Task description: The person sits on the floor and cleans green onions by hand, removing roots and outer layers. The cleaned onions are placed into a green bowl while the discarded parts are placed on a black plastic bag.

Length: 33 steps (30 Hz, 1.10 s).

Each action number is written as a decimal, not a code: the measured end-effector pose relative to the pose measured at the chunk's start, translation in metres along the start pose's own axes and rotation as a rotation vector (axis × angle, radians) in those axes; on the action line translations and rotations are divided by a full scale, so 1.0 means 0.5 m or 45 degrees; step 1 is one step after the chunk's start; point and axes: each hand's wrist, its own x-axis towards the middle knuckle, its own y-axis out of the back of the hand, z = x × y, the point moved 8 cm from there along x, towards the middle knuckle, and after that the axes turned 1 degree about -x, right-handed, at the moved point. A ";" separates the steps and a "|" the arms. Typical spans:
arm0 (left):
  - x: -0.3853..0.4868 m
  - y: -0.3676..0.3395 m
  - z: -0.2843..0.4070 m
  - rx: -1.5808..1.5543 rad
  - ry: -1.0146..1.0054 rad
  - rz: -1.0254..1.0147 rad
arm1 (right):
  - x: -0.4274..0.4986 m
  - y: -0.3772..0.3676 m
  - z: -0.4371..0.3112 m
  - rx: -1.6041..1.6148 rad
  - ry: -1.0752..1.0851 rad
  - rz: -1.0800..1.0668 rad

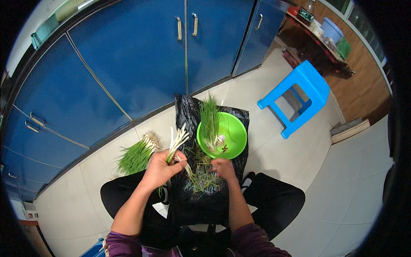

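Note:
My left hand (165, 168) grips a small bunch of spring onions (175, 144), their white ends pointing up and away from me. One thin stalk (186, 167) hangs off to the side near my thumb. Close to the near rim of a bright green plastic bowl (236, 138) is my right hand (223, 168), blurred, its fingers curled; whether anything is between them is unclear. Inside the bowl stand more spring onions (209, 120), white ends down and green tops leaning over the far rim. Trimmings (205, 180) lie scattered on a black plastic bag (186, 112) under the bowl.
A large bundle of spring onions with roots (138, 155) rests on the tiled floor (83, 199) at left. Blue cabinets (128, 57) line the far side. At right stands a blue plastic stool (298, 96); beyond it, a low shelf (321, 38) carries a blue tub (332, 30).

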 end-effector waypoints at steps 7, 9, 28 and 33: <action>-0.003 0.011 0.010 -0.068 0.058 0.011 | -0.040 -0.125 0.023 -0.307 0.151 -0.381; 0.005 0.015 0.009 -0.045 0.096 0.024 | -0.052 -0.102 0.116 -0.348 -0.410 0.050; 0.012 -0.016 0.060 -0.173 -0.108 -0.110 | -0.183 0.062 -0.424 0.128 0.587 -0.362; 0.015 -0.048 0.082 -0.361 -0.144 -0.159 | -0.248 0.040 -0.466 0.108 0.519 -0.514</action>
